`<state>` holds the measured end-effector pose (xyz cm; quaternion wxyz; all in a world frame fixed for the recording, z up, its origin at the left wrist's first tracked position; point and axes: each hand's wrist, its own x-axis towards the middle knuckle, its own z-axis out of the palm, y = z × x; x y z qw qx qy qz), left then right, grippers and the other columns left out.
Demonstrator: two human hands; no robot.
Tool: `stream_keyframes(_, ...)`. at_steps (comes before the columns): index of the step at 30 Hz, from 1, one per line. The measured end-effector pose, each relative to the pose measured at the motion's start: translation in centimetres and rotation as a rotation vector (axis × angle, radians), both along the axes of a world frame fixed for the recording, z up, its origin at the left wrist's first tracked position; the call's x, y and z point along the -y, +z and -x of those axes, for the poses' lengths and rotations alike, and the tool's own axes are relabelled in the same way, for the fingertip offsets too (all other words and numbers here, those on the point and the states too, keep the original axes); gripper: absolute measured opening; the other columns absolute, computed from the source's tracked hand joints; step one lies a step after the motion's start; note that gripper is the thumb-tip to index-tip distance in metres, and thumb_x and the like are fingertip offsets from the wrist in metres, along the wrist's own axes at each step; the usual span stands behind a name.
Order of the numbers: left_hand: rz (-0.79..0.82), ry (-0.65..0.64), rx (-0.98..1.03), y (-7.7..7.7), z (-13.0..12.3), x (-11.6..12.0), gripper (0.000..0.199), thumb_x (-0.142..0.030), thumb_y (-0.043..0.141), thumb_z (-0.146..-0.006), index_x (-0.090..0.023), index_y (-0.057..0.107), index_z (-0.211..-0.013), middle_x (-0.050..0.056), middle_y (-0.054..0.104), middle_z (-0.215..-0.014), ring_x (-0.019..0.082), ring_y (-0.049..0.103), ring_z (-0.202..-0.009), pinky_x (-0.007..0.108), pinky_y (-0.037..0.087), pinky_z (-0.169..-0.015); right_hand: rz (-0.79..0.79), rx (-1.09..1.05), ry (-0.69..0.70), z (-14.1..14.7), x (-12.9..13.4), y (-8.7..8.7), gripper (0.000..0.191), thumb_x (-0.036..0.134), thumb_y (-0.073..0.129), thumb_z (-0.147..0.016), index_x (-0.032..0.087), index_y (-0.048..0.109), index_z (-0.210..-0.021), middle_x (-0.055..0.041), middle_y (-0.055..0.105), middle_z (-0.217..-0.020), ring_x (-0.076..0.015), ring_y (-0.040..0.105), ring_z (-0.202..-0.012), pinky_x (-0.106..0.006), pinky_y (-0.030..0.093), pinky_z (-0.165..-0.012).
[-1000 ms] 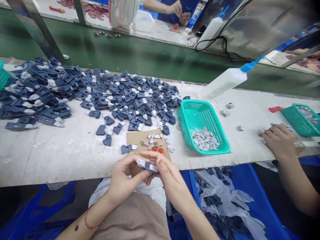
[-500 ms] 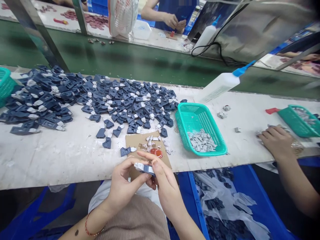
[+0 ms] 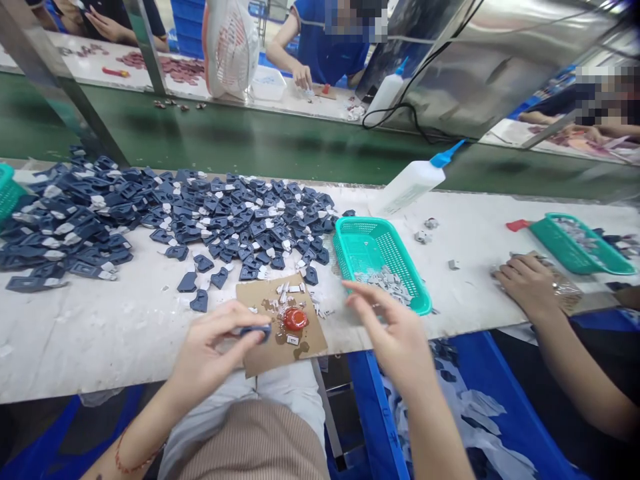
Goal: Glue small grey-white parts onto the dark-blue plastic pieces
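One green basket (image 3: pixel 7 193) stands at the far left edge, well away from the left hand. Beyond that hand and to its left spreads a single heap of dark blue parts (image 3: pixel 240 213) with white ends, too many and too overlapped to count. Four loose blue parts (image 3: pixel 187 282) lie closer, just past the left hand. The left hand (image 3: pixel 213 343) pinches one dark blue piece (image 3: pixel 257 331) between thumb and fingers. Right of its fingertips lies one sheet of cardboard (image 3: pixel 265 360), bearing one glossy red blob (image 3: pixel 295 319) and, just nearer, one small pale clip (image 3: pixel 293 341); more pale bits at its far side are too cluttered to count. A second green basket (image 3: pixel 341 252) stands just beyond the right hand, holding light grey parts (image 3: pixel 393 283), too jumbled to count. The right hand (image 3: pixel 397 337) is spread, thumb and fingers apart. Past the basket leans one white bottle (image 3: pixel 410 183) with a blue tip. Three small grey pieces (image 3: pixel 454 265) lie beyond the right hand and to its right. Farther right are one red object (image 3: pixel 519 225), a co-worker's hand (image 3: pixel 527 287) and a third green basket (image 3: pixel 583 263).
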<state>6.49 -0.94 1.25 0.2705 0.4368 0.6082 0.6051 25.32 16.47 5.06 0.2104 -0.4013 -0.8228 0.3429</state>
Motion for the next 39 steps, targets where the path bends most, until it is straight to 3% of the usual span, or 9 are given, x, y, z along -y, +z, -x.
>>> stream_keyframes(3,0.034,0.142,0.103,0.3,1.9,-0.9,0.011,-0.023,0.068,-0.081,-0.023,0.076,-0.088,0.004,0.066,-0.085,0.016,0.065,-0.076,0.022,0.056,-0.062,-0.230,0.187,0.038,-1.4,-6.3,-0.2,0.026,0.031,0.048,-0.091,0.020,0.069,-0.102,-0.0096,0.071,-0.102,-0.0256,0.064,-0.092,-0.040,0.050,-0.079)
stream_keyframes(8,0.125,0.325,0.142,2.1,6.1,-3.9,0.020,-0.031,0.072,-0.075,-0.020,0.075,-0.091,0.003,0.071,-0.088,0.013,0.067,-0.061,0.025,0.058,-0.063,-0.209,0.398,0.317,-1.3,-12.4,-1.9,0.023,0.022,0.050,-0.084,0.021,0.071,-0.091,-0.0079,0.073,-0.098,-0.0259,0.067,-0.092,-0.038,0.052,-0.078)
stream_keyframes(16,0.218,0.369,0.026,4.9,14.3,-13.6,0.029,-0.019,0.064,-0.078,-0.012,0.069,-0.106,0.006,0.072,-0.097,0.015,0.071,-0.078,0.027,0.058,-0.078,-0.221,0.365,0.301,-1.0,-13.6,-3.0,0.022,0.023,0.048,-0.086,0.019,0.070,-0.084,-0.0083,0.074,-0.090,-0.0243,0.069,-0.084,-0.034,0.053,-0.071)
stream_keyframes(19,0.303,0.400,-0.070,4.6,17.5,-18.4,0.024,-0.015,0.060,-0.084,-0.009,0.067,-0.106,0.006,0.071,-0.090,0.015,0.070,-0.076,0.030,0.058,-0.076,-0.225,0.331,0.282,-1.4,-13.7,-3.1,0.023,0.025,0.046,-0.088,0.019,0.068,-0.092,-0.0088,0.073,-0.092,-0.0236,0.068,-0.083,-0.034,0.053,-0.071)
stream_keyframes(22,0.417,0.437,-0.206,3.8,20.6,-22.7,0.021,-0.025,0.060,-0.089,-0.011,0.064,-0.105,0.007,0.069,-0.098,0.017,0.067,-0.084,0.035,0.057,-0.075,-0.226,0.309,0.287,-1.8,-13.7,-3.2,0.022,0.027,0.048,-0.089,0.019,0.066,-0.098,-0.0086,0.071,-0.089,-0.0231,0.067,-0.080,-0.034,0.053,-0.068)
stream_keyframes(26,0.554,0.452,-0.386,2.7,23.3,-26.4,0.028,-0.031,0.058,-0.091,-0.014,0.060,-0.113,0.009,0.063,-0.114,0.021,0.064,-0.096,0.041,0.055,-0.081,-0.269,0.362,0.333,-2.1,-13.5,-3.4,0.019,0.023,0.048,-0.091,0.019,0.066,-0.095,-0.0087,0.069,-0.093,-0.0235,0.066,-0.084,-0.035,0.053,-0.071)
stream_keyframes(30,0.632,0.402,-0.556,2.6,23.8,-27.5,0.031,-0.031,0.058,-0.091,-0.016,0.058,-0.118,0.010,0.061,-0.119,0.023,0.062,-0.102,0.043,0.053,-0.085,-0.383,0.467,0.345,-2.1,-13.2,-3.7,0.022,0.019,0.046,-0.094,0.018,0.067,-0.093,-0.0091,0.067,-0.092,-0.0247,0.066,-0.087,-0.037,0.053,-0.075)
stream_keyframes(33,0.591,0.294,-0.709,3.2,22.3,-27.6,0.030,-0.032,0.058,-0.091,-0.015,0.060,-0.116,0.010,0.060,-0.123,0.024,0.060,-0.107,0.047,0.050,-0.091,-0.490,0.519,0.343,-2.0,-13.1,-3.9,0.024,0.018,0.045,-0.095,0.017,0.069,-0.093,-0.0090,0.067,-0.089,-0.0246,0.067,-0.083,-0.037,0.054,-0.072)
stream_keyframes(39,0.550,-0.059,-0.905,3.5,17.1,-28.3,0.029,-0.041,0.062,-0.081,-0.021,0.072,-0.099,0.004,0.073,-0.102,0.022,0.066,-0.095,0.028,0.050,-0.087,-0.585,0.556,0.353,-2.1,-13.2,-3.9,0.024,0.018,0.045,-0.095,0.016,0.069,-0.099,-0.0089,0.068,-0.088,-0.0249,0.068,-0.080,-0.036,0.054,-0.068)
